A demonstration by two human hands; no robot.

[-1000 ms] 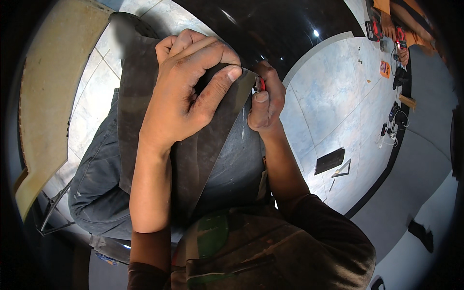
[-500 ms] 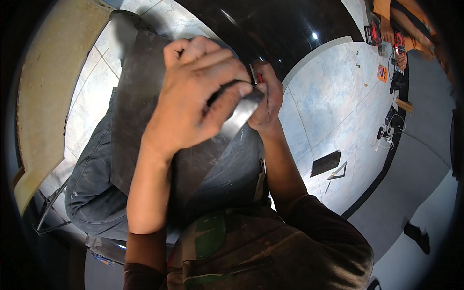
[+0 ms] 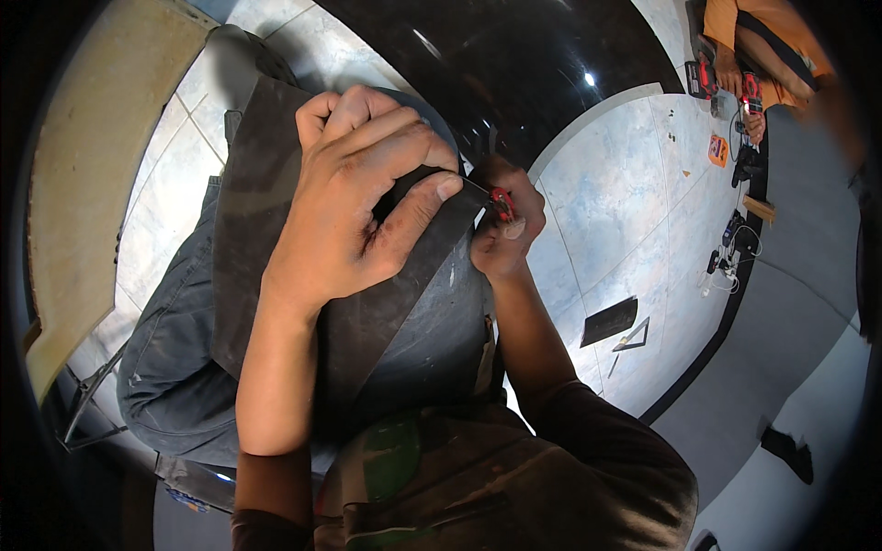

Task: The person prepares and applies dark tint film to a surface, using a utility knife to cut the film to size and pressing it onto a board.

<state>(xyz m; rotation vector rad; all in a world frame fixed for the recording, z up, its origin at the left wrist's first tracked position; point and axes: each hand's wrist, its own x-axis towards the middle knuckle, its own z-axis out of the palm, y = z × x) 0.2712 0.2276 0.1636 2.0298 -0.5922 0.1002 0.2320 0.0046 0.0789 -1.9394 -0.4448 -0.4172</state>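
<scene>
A stiff dark sheet (image 3: 262,220) lies across my lap, over my dark jeans. My left hand (image 3: 354,207) is bent over its upper part, thumb and fingers closed on the sheet near its right-hand corner. Just right of that corner, my right hand (image 3: 528,207) is wrapped round a small tool with a red handle (image 3: 502,202). Its working end is against or close to the sheet's edge; the fingers hide most of it, so its exact kind is unclear.
A black glossy curved panel (image 3: 514,64) lies ahead. On the tiled floor to the right are a dark flat piece (image 3: 610,321), a triangular square (image 3: 632,336), an orange packet (image 3: 718,150) and cables (image 3: 726,262). Another person in orange (image 3: 785,46) handles red power tools. A yellowish board (image 3: 83,184) stands left.
The sheet's bright, upturned right edge has turned down and looks dark. My right hand has shifted slightly down with the red-handled tool, which shows more now. My left hand keeps its hold.
</scene>
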